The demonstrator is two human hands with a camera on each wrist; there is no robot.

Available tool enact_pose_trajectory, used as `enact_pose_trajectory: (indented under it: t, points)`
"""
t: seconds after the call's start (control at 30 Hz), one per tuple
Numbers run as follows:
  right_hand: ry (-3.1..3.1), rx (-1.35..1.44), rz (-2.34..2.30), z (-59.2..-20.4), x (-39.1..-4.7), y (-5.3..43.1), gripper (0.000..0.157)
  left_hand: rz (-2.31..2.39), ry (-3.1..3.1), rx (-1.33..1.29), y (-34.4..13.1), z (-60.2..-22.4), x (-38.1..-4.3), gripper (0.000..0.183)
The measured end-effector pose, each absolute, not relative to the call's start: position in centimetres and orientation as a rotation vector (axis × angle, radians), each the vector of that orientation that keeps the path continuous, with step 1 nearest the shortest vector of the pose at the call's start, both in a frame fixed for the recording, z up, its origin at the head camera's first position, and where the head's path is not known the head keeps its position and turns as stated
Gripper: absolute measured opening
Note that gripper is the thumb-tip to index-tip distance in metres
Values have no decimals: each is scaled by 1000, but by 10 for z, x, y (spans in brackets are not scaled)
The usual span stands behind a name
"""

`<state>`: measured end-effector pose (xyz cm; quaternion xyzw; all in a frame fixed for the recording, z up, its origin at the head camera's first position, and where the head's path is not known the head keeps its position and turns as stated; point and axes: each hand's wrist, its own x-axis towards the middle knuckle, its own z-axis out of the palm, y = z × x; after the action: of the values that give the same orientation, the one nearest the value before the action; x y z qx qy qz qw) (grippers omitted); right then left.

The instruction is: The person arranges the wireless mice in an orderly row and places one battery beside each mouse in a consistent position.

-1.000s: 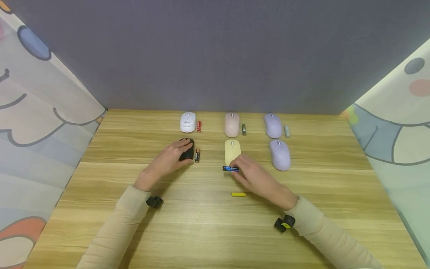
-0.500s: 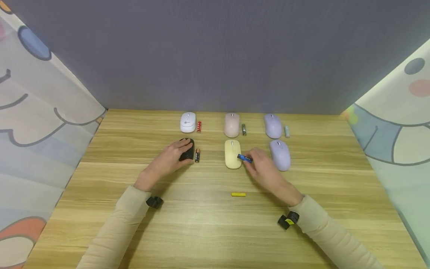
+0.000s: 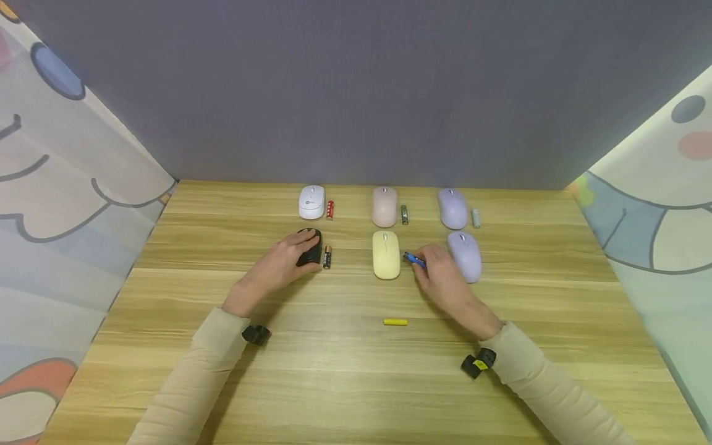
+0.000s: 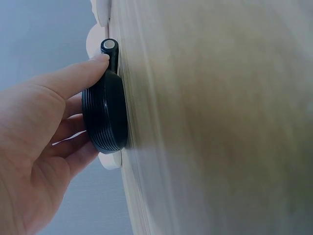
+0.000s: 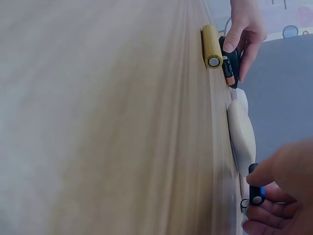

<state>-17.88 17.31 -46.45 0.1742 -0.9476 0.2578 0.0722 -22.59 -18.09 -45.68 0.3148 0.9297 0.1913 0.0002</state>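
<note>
My left hand [image 3: 280, 259] grips a black computer mouse [image 3: 313, 254], fingers over its top and thumb along its side. In the left wrist view the mouse's ribbed side [image 4: 100, 120] faces the camera. A black AA battery with a copper end [image 3: 327, 257] lies just right of that mouse. My right hand [image 3: 447, 287] pinches a blue battery [image 3: 415, 259] between thumb and fingers, just right of a pale yellow mouse [image 3: 386, 254]. Close beyond the knuckles lies a lilac mouse [image 3: 465, 256]. In the right wrist view the blue battery [image 5: 257, 195] shows its flat end.
A yellow battery [image 3: 395, 322] lies nearer the front. Along the back stand a white mouse [image 3: 311, 203] with a red battery [image 3: 330, 210], a pink mouse [image 3: 384, 207] with a green battery [image 3: 404, 214], and another lilac mouse [image 3: 453, 209] with a pale battery [image 3: 475, 218].
My right hand has carried the blue battery from the front end of the yellow mouse to that mouse's right side and turned it. The left hand stays on the black mouse.
</note>
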Motion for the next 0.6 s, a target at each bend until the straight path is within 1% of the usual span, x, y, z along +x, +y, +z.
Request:
enact_pose_trajectory:
  t: [0.47, 0.6]
  points:
    - [-2907, 424, 766, -467, -180, 174, 13, 607, 2920, 1000, -181, -456, -227, 64]
    - [-2943, 414, 752, -467, -181, 174, 14, 599, 2925, 1007, -181, -456, -227, 64]
